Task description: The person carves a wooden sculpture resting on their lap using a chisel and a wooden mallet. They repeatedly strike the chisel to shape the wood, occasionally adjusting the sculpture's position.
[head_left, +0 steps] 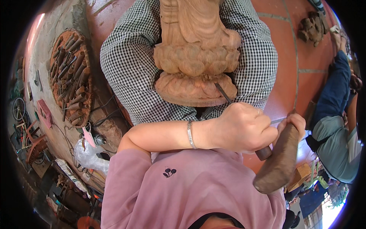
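left hand (pixel 244 128): closed in a fist around the chisel's handle, arm crossing the body from the person's left; a ring on one finger and a metal bracelet (pixel 190 134) at the wrist.
chisel (pixel 225 95): dark thin blade runs up and left from the fist; its tip meets the lower tier of the carving's base. the dark butt of the handle shows below the fist.
right hand (pixel 295 121): only the fingertips show, wrapped over the top of the wooden mallet, gripping it.
wooden mallet (pixel 277 158): dark, thick and blunt-ended, tilted, hanging down and left from the right hand, just beside the chisel's handle end; contact between the two cannot be told.
wooden carving (pixel 196 57): pale unfinished figure on a lotus-petal base, lying on the lap across checked trousers (pixel 129 65); head end out of view at the top edge.
clothing: pink top (pixel 183 191) with a small dark motif on the chest.
floor: reddish tiles (pixel 282 49).
round tray of chisels (pixel 71 78): well to the person's left, packed with wooden-handled tools.
other carved piece (pixel 310 27): dark, on the tiles at upper right.
other person (pixel 335 126): seated at the right rim, in blue and grey-green clothing, well apart.
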Tool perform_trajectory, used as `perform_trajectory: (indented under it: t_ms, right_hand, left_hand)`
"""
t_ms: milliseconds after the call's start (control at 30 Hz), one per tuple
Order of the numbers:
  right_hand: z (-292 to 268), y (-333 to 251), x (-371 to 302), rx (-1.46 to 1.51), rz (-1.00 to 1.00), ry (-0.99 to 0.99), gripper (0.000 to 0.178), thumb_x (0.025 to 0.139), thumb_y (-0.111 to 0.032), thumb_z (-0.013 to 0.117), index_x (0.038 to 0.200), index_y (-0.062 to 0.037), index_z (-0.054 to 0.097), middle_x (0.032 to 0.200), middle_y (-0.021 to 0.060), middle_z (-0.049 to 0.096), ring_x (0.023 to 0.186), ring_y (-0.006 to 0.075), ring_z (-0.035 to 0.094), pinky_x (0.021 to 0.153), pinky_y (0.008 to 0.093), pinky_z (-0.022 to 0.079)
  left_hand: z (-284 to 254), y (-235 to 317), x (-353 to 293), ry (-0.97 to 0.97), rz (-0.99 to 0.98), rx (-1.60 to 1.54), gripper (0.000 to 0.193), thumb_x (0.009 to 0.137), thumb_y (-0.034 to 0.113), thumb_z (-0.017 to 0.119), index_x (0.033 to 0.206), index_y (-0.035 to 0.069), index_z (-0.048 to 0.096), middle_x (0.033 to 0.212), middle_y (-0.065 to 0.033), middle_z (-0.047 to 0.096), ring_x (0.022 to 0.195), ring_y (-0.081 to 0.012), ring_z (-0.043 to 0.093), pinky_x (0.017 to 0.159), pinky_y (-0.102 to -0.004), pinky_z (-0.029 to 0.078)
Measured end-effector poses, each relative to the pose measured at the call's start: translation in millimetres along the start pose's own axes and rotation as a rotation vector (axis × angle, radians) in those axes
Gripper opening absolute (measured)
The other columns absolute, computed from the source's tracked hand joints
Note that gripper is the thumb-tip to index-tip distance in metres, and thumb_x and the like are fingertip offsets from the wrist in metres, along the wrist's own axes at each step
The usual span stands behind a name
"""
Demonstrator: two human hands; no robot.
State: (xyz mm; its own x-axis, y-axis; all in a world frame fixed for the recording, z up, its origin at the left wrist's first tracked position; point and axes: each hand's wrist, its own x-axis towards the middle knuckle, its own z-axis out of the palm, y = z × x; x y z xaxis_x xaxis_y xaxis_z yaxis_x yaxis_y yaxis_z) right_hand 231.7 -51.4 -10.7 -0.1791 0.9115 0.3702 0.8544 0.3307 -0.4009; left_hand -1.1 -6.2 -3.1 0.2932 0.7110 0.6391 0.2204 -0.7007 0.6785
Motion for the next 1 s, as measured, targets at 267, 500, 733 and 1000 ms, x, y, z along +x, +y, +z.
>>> perform_trajectory:
  t_ms: [267,500,733,1000]
  right_hand:
    - [-1.9,18.0,-11.8,-0.056,0.01,0.012,0.039,0.083,0.009,0.063,0.108,-0.0095,0.04,0.091,0.0101,0.054,0.083,0.0246,0.055,0.079,0.0417,0.051]
    - [7.8,7.9,-7.9,0.037,-0.06,0.091,0.038,0.082,0.013,0.059,0.111,-0.0074,0.045,0.093,0.0113,0.056,0.085,0.0249,0.056,0.077,0.0405,0.051]
    - [-4.8,-10.1,-1.6,0.274,0.142,-0.033,0.04,0.077,0.013,0.062,0.109,-0.0059,0.047,0.094,0.0118,0.056,0.086,0.0227,0.055,0.083,0.0392,0.048]
    - [12.7,-5.3,-2.3,0.297,0.128,0.079,0.035,0.077,0.017,0.059,0.104,-0.0045,0.051,0.096,0.0101,0.055,0.077,0.0202,0.054,0.074,0.0304,0.047]
  left_hand:
    - [-2.2,-2.9,1.8,-0.001,0.003,-0.002,0.02,0.063,0.02,0.066,0.063,0.013,0.047,0.058,0.0003,0.034,0.044,-0.0116,0.046,0.038,-0.0264,0.035]
    - [0.3,-2.8,-1.0,-0.012,-0.012,-0.007,0.022,0.067,0.019,0.067,0.063,0.012,0.046,0.056,-0.0008,0.041,0.046,-0.0149,0.051,0.04,-0.0294,0.041]
    - [1.2,-3.0,-2.9,-0.008,-0.029,0.023,0.024,0.066,0.018,0.07,0.064,0.012,0.047,0.056,-0.0019,0.046,0.047,-0.0177,0.054,0.041,-0.0317,0.042]
    - [-0.2,-9.4,1.7,0.01,-0.024,-0.027,0.02,0.063,0.021,0.07,0.066,0.012,0.053,0.055,0.0006,0.04,0.044,-0.0137,0.05,0.038,-0.0297,0.037]
